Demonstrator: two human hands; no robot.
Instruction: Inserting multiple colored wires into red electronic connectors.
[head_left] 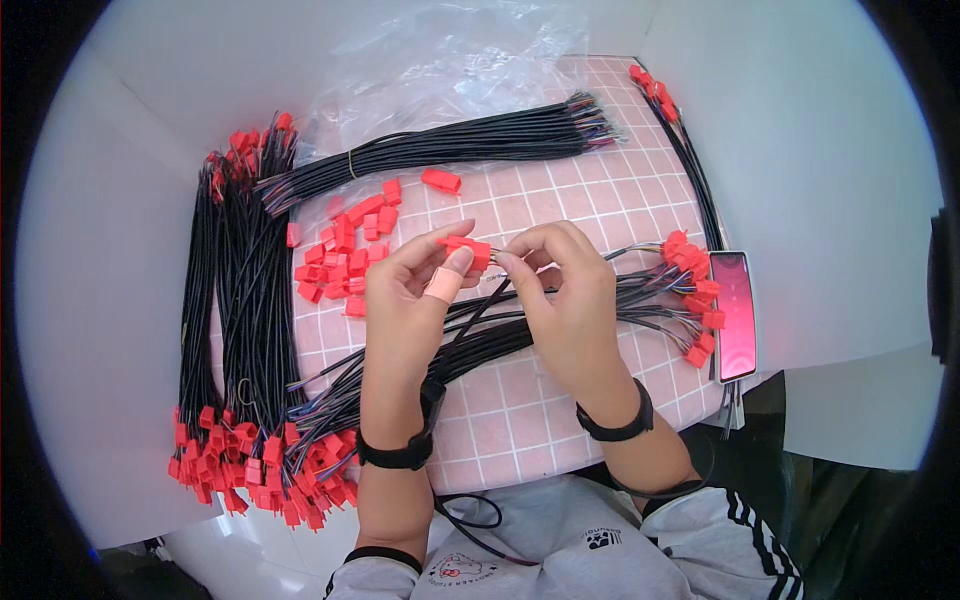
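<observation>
Thumb and fingers of the left hand [405, 300] pinched a small red, boxy plastic housing [470, 253] above the middle of the pink, white-gridded surface [500, 415]; a beige strip [443, 285] was wrapped round that thumb. The right hand [572, 290] met it from the other side, thumb and forefinger pressed together on thin wires [496, 258] at the housing's right end. To me the two grips looked set opposite each other to keep wires and housing in line.

Loose red plastic housings [345, 262] lay scattered toward the left edge, just beside the left hand, probably for a short reach. Below the hands, a sheaf of black sheathed cables [485, 352] stretched from the near-left corner toward the right edge, its red-capped ends [690, 262] fanned out near a white-cased phone [735, 315], perhaps to limit tangling. Along the left edge, thick rows of red-ended black cables [255, 290] lay side by side, seemingly to leave the middle free. Toward the far edge, a straight black cable bundle [430, 150] rested partly on a crumpled clear plastic bag [440, 60], its thin band [351, 164] apparently keeping the lengths together.
</observation>
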